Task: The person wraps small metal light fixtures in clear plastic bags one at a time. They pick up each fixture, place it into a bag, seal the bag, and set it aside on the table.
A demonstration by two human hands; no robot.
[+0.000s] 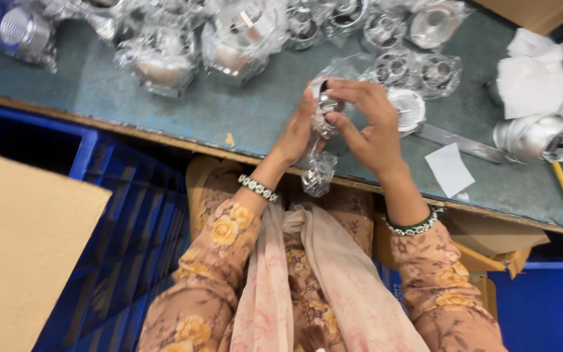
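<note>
Nearest me, my left hand [298, 133] and right hand [366, 133] meet just above the bench [242, 111] edge, both closed round one small shiny metal fitting [326, 104] in a clear plastic bag [318, 173]. The left grip cups it from behind; the right's fingers [353, 91] curl over its top, thumb beneath. The bag's loose tail hangs below my wrists. I'd judge the fitting rigid and fairly light but slippery through the film, so I'd hold the metal body, not the crinkly plastic. Just past my right hand lies a white round part [406, 107], then a flat metal strip [461, 142]. Farther back, more bagged fittings [236, 39] crowd the bench
</note>
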